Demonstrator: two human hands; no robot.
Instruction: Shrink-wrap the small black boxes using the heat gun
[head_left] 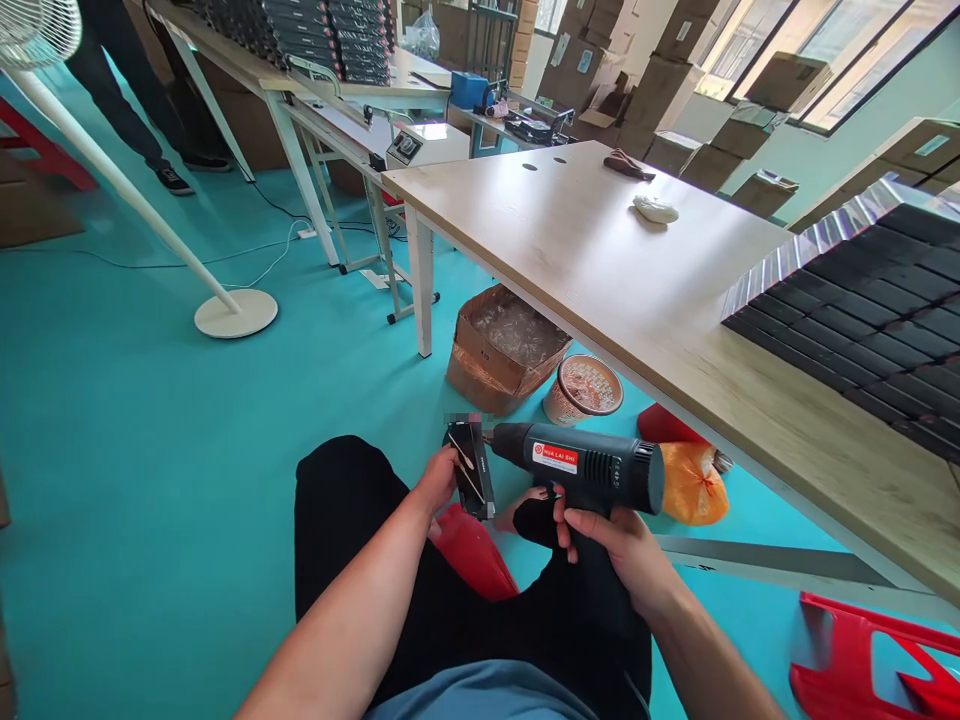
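My right hand [615,550] is wrapped round the handle of a dark heat gun [585,465] with a red and white label. Its nozzle points left and nearly meets a small black box [471,470] that has pale printed lines on its face. Gripping that box by its left side is my left hand [439,480], its fingers partly hidden behind it. Both hands are above my lap, below the table's near edge.
A wooden table [525,210] spans the right, bearing stacked black boxes [862,310] and a white bundle [655,209]. Beneath are a carton [487,365], a waste basket [559,405] and an orange bag [694,485]. A fan's base [236,315] stands left. One person's legs [131,80] show behind.
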